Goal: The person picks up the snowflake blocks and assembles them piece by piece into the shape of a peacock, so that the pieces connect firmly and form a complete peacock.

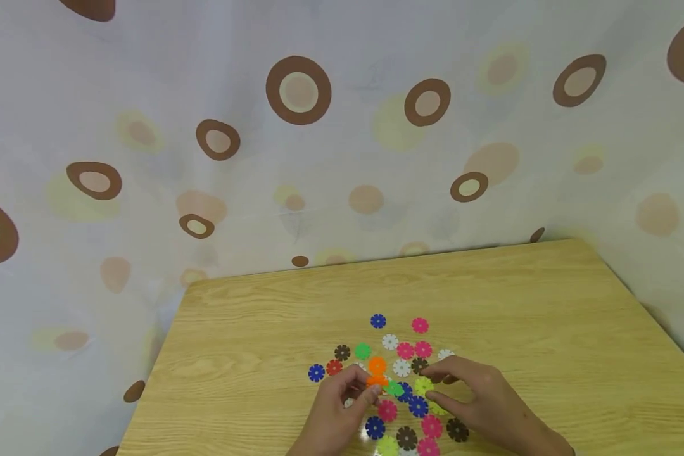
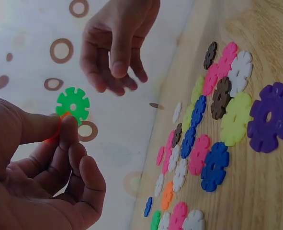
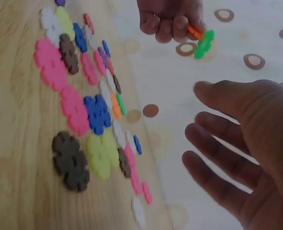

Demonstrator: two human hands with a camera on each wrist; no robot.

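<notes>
Between thumb and index finger, my left hand (image 1: 342, 411) pinches an orange notched plastic disc (image 3: 195, 32). A green notched disc (image 2: 73, 104) is attached to it and sticks out past the fingertips, clear of the table. Part of the orange disc is hidden by the fingers. To the right, my right hand (image 1: 484, 392) hovers with its thumb and fingers spread apart, and nothing shows between them in the right wrist view. Below both hands, many loose discs lie flat, among them a yellow disc (image 1: 424, 386) and a blue disc (image 1: 418, 406).
The wooden table (image 1: 251, 354) carries scattered notched discs in pink, white, brown, blue and other colours. Another orange disc (image 1: 377, 365) lies just beyond my left hand. A patterned sheet (image 1: 342, 152) with brown rings hangs behind the table and along its sides.
</notes>
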